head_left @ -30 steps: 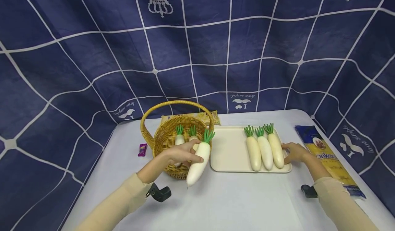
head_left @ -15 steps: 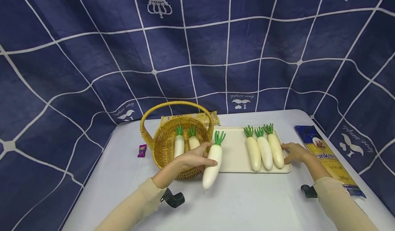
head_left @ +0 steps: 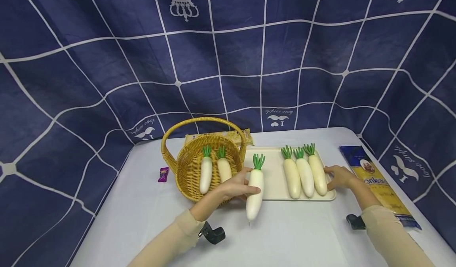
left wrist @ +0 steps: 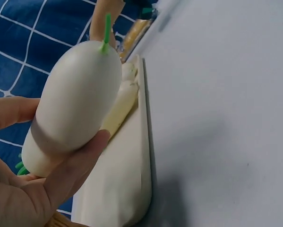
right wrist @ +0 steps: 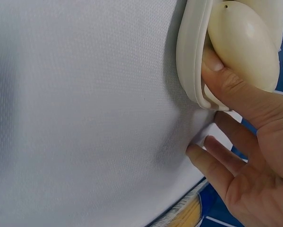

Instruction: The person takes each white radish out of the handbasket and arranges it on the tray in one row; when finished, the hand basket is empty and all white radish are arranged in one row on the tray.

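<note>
Radish (left wrist: 75,97), white and plump, is held in the air at the left end of the pale tray (head_left: 274,176), its green leaves pointing away from the person and its thin root tip reaching past the tray's near rim. The left hand (head_left: 236,186) pinches it about the body, thumb and fingers on opposite sides; the skin looks smooth, so a loosened grip could let it slide out, and if it came down in that position the rim might catch its root end and tip it onto the table (head_left: 292,231). At the tray's right end lie three radishes (head_left: 304,176) side by side, and there the right hand (head_left: 340,176) pinches the rim, thumb inside beside the nearest one, fingers outside. Should that hand jerk or lift the tray, I'd expect those round bodies to roll leftward. Just left of the tray stands a wicker basket (head_left: 191,168) with two radishes (head_left: 205,174) inside, close enough that a careless left wrist could nudge it. Farther left lies a purple sweet (head_left: 163,174); right of the tray, a blue-and-yellow bag (head_left: 379,184); behind the tray hangs a checked blue curtain (head_left: 238,49).
</note>
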Demonstrator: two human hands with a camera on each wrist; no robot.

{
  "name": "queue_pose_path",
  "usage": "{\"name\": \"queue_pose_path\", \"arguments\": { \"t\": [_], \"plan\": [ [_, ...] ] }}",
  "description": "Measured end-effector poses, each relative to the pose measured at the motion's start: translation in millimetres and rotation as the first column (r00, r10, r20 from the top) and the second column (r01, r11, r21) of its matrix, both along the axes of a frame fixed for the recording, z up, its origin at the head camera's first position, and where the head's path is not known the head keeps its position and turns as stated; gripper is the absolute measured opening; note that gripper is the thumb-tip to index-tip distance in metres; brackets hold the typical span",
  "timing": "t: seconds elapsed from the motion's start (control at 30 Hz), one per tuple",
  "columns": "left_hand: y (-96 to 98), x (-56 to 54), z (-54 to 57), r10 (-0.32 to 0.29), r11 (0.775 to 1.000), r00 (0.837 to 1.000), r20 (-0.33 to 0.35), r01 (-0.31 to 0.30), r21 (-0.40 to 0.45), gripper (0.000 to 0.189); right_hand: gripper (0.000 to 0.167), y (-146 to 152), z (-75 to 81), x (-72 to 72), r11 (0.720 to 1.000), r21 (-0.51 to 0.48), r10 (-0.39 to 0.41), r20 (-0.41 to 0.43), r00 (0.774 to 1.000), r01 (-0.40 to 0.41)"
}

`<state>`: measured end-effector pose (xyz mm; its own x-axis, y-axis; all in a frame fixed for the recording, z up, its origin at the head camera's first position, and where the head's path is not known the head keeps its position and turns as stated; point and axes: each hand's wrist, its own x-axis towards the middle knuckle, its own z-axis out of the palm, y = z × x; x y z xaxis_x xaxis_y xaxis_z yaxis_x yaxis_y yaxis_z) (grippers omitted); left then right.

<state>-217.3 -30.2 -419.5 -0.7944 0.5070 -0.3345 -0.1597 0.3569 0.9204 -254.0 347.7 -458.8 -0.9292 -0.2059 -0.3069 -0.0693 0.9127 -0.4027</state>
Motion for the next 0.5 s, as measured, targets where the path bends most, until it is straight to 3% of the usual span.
{"name": "queue_pose_path", "arguments": {
  "t": [0.27,0.5],
  "plan": [
    [16.1,3.0,-12.9,0.048,0.999,0.998,-0.027,-0.048,0.002,0.074,0.074,1,0.8,1.6,1.000,-0.011,0.012,-0.008,1.000,-0.012],
    [32.0,-4.2,-23.0,0.098,0.994,0.991,-0.095,-0.102,-0.031,0.075,0.072,1,-0.2,1.4,1.000,-0.005,0.021,-0.022,1.000,-0.021]
  ]
}}
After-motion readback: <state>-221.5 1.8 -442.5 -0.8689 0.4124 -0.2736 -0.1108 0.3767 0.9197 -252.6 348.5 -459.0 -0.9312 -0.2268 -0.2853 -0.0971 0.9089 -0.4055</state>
